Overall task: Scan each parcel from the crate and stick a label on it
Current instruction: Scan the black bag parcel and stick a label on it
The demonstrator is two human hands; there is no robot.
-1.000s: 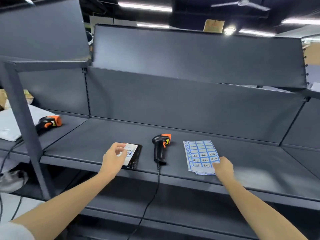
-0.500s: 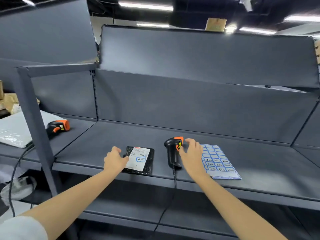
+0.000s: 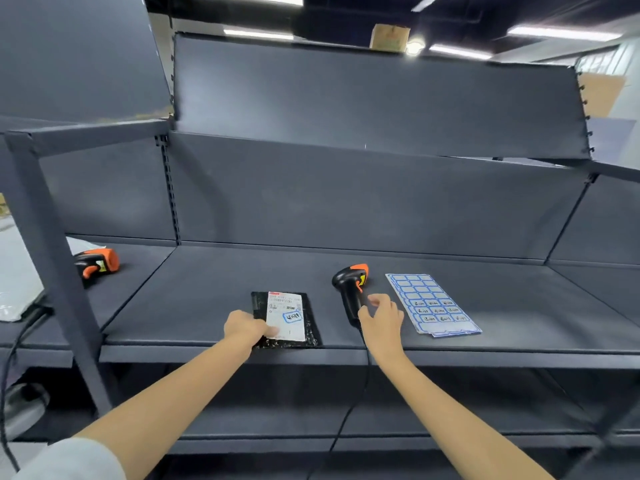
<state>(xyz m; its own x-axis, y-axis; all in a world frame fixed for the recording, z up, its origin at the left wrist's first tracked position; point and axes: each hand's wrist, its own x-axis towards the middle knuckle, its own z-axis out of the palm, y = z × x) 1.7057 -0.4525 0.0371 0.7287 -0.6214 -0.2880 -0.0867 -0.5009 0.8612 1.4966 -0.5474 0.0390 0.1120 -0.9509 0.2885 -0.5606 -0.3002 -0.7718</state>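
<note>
Dark grey metal shelves fill the room, with long lights up on the ceiling. Far to the left, on the next shelf over, lies a second scanner, black and orange, beside something white and flat.

Next comes the left hand. Its fingers press down on the near left corner of the parcel. I cannot tell how far the fingers are curled, since they are partly hidden. The parcel is a thin black bag lying flat near the front edge of the shelf. It has a white paper on top with a small blue sticker on it already.

That bag looks light and soft, and a bit shiny, so it may slide. A good place to hold it is by an edge or a corner, with a flat hand to keep it from moving.

To the right stands the scanner, with a wire hanging down off the shelf. The right hand is at its handle, fingers curled loosely, touching it but not yet wrapped round it. The handle looks hard and easy to grab.

Furthest right lies the label sheet, blue and white, flat on the shelf.
</note>
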